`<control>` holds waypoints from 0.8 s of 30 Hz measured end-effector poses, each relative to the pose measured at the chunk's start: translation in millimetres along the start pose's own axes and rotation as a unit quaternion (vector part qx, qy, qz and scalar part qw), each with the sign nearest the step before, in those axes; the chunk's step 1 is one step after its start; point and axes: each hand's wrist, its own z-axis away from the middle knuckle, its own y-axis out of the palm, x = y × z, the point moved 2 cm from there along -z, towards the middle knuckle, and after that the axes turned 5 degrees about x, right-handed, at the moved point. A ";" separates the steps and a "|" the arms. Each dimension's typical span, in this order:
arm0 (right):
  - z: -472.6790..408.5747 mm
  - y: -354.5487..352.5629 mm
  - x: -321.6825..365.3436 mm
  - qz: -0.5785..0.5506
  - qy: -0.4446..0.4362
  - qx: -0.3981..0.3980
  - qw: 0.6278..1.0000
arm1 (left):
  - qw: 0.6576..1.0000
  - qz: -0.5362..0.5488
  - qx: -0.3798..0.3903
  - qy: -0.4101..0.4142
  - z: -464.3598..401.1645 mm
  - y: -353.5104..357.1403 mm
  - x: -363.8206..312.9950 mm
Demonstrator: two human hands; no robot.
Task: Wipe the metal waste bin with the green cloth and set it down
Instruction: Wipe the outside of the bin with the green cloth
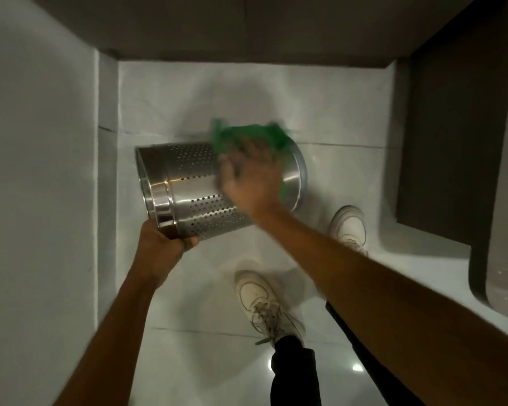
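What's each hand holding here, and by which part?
Left hand grips the metal bin, held on its side, at its banded end's edge. Right hand presses the green cloth against the bin's wall.

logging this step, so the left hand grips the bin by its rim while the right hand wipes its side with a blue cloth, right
Not quite: the cloth is green, not blue, as the head view shows. The rest holds: the left hand grips the metal bin by its rim while the right hand presses the cloth on its side.

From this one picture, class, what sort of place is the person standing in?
Probably an indoor room corner, perhaps a home or office: glossy pale floor tiles, plain white wall, dark cabinet panel.
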 end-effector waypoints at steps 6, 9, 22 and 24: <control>29.4 18.6 -12.7 0.001 -0.221 -0.020 0.975 | 0.999 0.025 -0.021 0.013 9.2 22.3 -1.9; 16.9 3.1 -98.9 -0.055 0.095 -0.054 0.993 | 1.000 0.014 0.006 0.022 9.5 20.1 -2.1; 19.4 3.5 -39.7 0.032 -0.224 0.043 0.973 | 0.999 0.029 -0.029 0.005 7.6 31.6 12.4; 5.9 -8.3 -84.7 0.030 -0.026 0.012 0.999 | 0.997 0.080 -0.005 0.019 5.1 23.6 -3.9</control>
